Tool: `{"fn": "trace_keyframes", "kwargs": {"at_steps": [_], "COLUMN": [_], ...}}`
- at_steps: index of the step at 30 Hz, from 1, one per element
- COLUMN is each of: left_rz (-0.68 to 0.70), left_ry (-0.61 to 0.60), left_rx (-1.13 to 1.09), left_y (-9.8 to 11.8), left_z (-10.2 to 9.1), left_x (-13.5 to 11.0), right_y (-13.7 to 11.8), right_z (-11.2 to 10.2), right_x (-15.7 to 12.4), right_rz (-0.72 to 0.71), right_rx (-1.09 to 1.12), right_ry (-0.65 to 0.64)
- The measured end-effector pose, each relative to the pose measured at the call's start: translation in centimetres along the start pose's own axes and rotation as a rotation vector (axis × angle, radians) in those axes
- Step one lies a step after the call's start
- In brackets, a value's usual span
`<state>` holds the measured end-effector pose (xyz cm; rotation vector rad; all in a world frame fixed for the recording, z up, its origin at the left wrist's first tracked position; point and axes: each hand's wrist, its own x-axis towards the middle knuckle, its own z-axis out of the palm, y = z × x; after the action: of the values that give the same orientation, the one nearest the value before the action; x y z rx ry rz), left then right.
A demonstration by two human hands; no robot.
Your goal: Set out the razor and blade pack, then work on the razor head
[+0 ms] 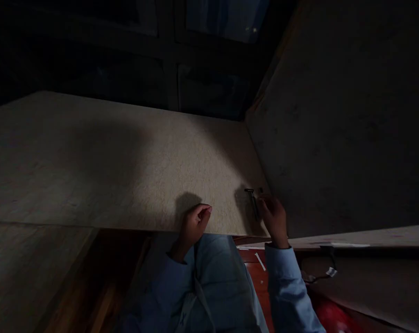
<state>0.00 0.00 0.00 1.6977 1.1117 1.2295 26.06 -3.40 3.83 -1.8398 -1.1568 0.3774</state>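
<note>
Just right of centre in the lower half of the frame, the fingers of the right hand (274, 216) are bent beside a dark, slim-handled, T-headed razor (253, 203), though whether it is gripped or merely touched cannot be told. At lower centre, the left hand (194, 224) is loosely curled, its thumb and fingertips drawn together, over the pale tabletop's (168, 171) near edge.

Dim light leaves soft shadows on the tabletop (168, 171).
</note>
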Motion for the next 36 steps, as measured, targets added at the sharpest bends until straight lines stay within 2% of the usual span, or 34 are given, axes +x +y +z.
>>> {"fn": "trace_keyframes", "kwargs": {"at_steps": [4,8,14,18,21,26,31,36], "left_rz": [-0.010,-0.013,-0.013,0.002,0.005,-0.016,-0.063,-0.159], "left_ry": [0.005,0.004,0.001,0.002,0.000,-0.006,-0.027,-0.044], "left_rx": [0.006,0.013,0.011,0.011,0.014,0.002,-0.045,-0.204], "left_y": [-0.1,0.0,-0.1,-0.2,-0.1,0.1,0.3,0.9], "left_z": [0.0,0.0,0.0,0.1,0.0,0.0,0.0,-0.3], "left_x": [0.0,0.0,0.0,0.1,0.1,0.0,0.0,0.0], "right_y": [-0.1,-1.1,-2.0,-1.6,-1.7,-3.8,-7.3,-10.1], "right_z": [-0.4,-0.1,0.2,0.0,-0.3,0.1,2.2,5.4], "right_x": [0.5,0.2,0.3,0.2,-0.1,-1.1,-3.0,-4.9], "right_rz": [-0.016,0.039,0.091,0.037,-0.014,-0.010,-0.030,-0.062], "right_rx": [-0.391,-0.587,-0.658,-0.619,-0.509,-0.315,-0.120,-0.011], "right_ry": [-0.211,-0.213,-0.200,-0.161,-0.102,-0.082,-0.155,-0.247]}}
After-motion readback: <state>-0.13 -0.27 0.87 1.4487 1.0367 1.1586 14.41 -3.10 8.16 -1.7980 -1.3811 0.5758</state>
